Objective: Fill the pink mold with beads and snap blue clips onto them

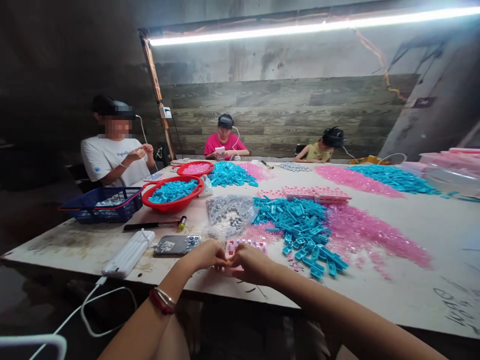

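My left hand (210, 254) and my right hand (251, 264) meet at the table's near edge, fingers pinched together. Whatever is between the fingertips is too small and hidden to name. Just behind them lies a pink tray (247, 244) with square holes and small pale pieces in it; my right hand covers part of it. Beyond it to the right spreads a heap of blue plastic pieces (300, 220), with clear pink pieces (367, 235) beside it. A clear plastic bag (230, 212) of small grey parts sits behind the tray.
Left of my hands are a phone (174, 245), a cabled white power bank (129, 254) and a small hammer (157, 224). Farther back stand a red basket (198, 189) of blue pieces, a blue basket (108, 212) and pink trays (300, 192). Three people sit around the table (393, 295).
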A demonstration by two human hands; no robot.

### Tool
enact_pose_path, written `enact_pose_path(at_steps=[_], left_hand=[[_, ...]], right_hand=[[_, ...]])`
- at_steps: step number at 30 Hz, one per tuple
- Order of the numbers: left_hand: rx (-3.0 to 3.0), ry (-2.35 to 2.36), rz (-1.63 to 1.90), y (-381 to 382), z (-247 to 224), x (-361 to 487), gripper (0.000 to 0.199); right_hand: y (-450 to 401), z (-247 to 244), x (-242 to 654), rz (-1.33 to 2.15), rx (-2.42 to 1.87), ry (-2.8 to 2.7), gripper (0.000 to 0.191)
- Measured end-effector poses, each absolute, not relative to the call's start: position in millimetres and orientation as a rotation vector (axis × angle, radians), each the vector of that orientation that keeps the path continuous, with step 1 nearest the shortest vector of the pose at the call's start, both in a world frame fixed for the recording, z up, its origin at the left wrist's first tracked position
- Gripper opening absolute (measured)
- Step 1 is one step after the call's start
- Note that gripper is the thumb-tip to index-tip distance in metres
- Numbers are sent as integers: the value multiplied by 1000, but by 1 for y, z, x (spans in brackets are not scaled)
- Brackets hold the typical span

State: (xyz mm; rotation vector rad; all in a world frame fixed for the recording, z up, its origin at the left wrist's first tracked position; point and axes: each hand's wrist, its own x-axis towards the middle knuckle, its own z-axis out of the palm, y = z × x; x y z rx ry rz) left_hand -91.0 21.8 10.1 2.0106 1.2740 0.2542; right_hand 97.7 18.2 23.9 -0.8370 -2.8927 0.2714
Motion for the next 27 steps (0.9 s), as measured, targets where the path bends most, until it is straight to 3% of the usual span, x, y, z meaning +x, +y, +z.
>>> enact_pose_path(at_steps=[4,10,17,27], left_hand=[[2133,1238,343,33,17,-97,33],[2273,1573,825,76,12,-93,32],[2247,1586,675,104,-19,-80,37],[2301,1467,682,101,-20,-83,22]], right_hand=[[20,33,134,352,-543,-2822,53],[61,36,212,284,-1232,-2315,27],[80,21,251,435,-1393,-2519,44],[92,-2,247,358,-1376,-2577,42]])
